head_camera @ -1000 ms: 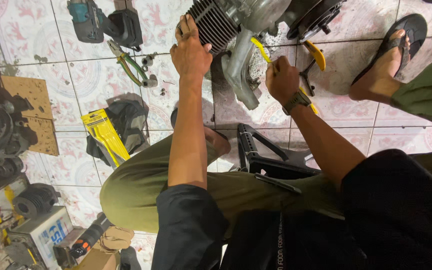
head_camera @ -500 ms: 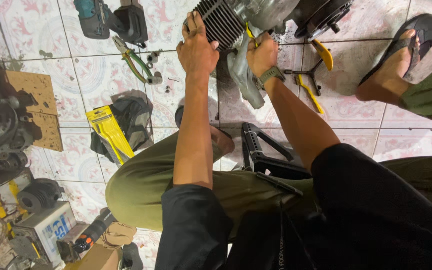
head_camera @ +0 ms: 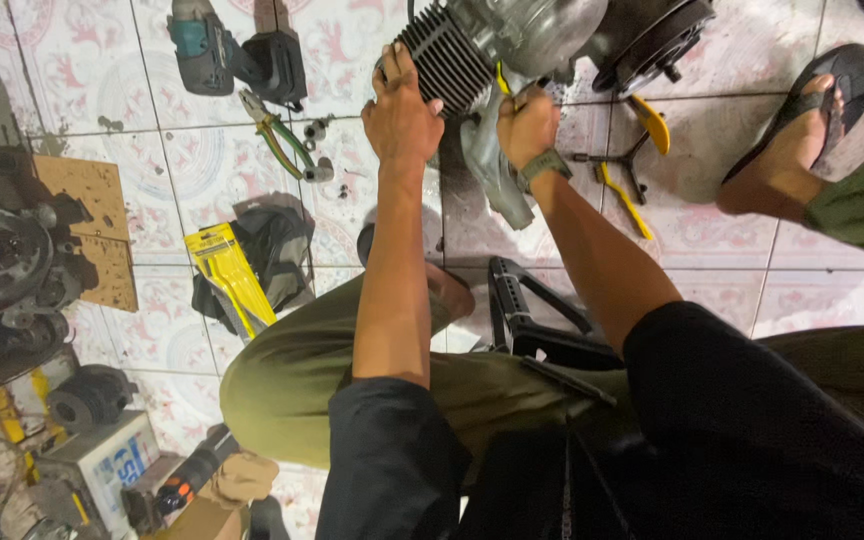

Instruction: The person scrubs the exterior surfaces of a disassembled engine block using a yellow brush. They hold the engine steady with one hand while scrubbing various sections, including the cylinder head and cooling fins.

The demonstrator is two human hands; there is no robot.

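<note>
Head view, looking straight down: the left hand (head_camera: 401, 112) lies flat with fingers spread against the black finned cylinder of the engine (head_camera: 497, 40), which sits on the tiled floor (head_camera: 202, 175) at the far edge of the frame. The right hand (head_camera: 525, 125) is curled into a fist, clamped on a yellow-handled tool (head_camera: 502, 80) whose handle just shows above the knuckles, pressed in against the grey engine casing right beside the fins. There is a watch on that wrist. Both hands sit close together, the engine touching each.

To the right of the engine, a yellow-handled cross wrench (head_camera: 632, 165) lies on the tiles, and beyond it a foot in a black sandal (head_camera: 802, 120). To the far left, a teal power drill (head_camera: 227, 55) rests on the floor, with green-handled pliers (head_camera: 277, 140) just near of it. Nearer still on the left, a yellow packet (head_camera: 227, 275) lies on a dark cloth. A black metal frame (head_camera: 527, 320) sits between the knees, near the olive trouser leg. Engine parts crowd the left edge.
</note>
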